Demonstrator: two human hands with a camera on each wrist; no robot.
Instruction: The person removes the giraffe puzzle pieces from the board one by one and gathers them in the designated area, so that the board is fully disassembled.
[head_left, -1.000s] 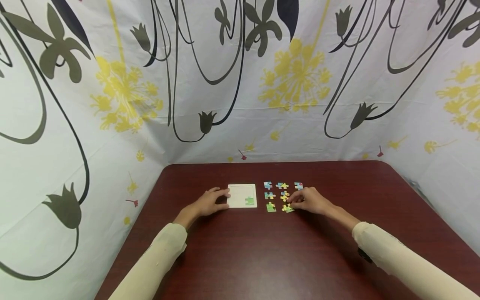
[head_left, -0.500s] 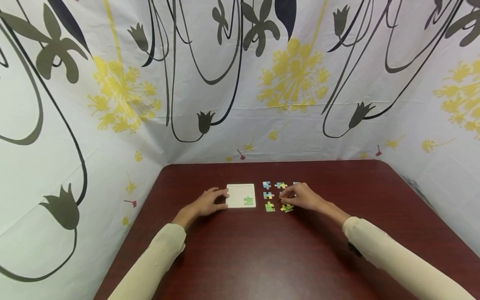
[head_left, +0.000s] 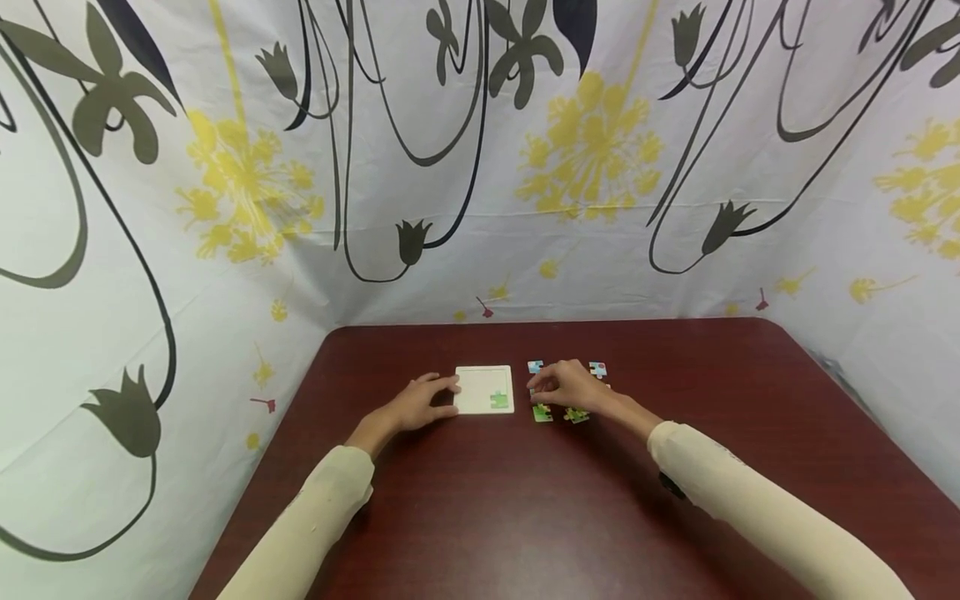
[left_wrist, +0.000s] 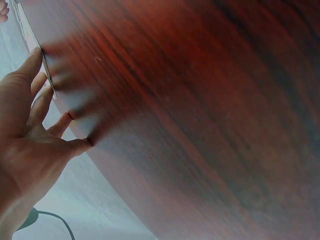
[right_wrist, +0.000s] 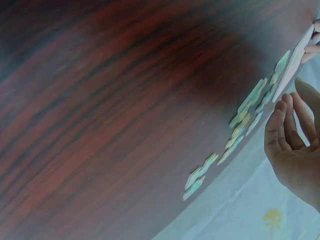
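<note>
In the head view, my left hand [head_left: 412,404] touches the left side of a flat white puzzle tray [head_left: 474,385], thumb at its near corner, fingers spread. A green puzzle piece [head_left: 499,401] lies in the tray's near right corner. Over the loose jigsaw pieces to the right hovers my right hand [head_left: 573,387], its fingers bent, hiding several of them. Thumb and fingers stand apart with nothing between them in the right wrist view. Still showing around it are a blue piece [head_left: 535,367], a piece with a red dot [head_left: 597,369] and two green ones nearer me [head_left: 542,413].
The dark red wooden table [head_left: 480,500] stretches toward me from the pieces. A white cloth [head_left: 480,192] printed with flowers and vines hangs along the back and both sides of the table.
My right hand has moved left across the loose pieces, from the right side of the group to the column nearest the tray. The left hand stays at the tray.
</note>
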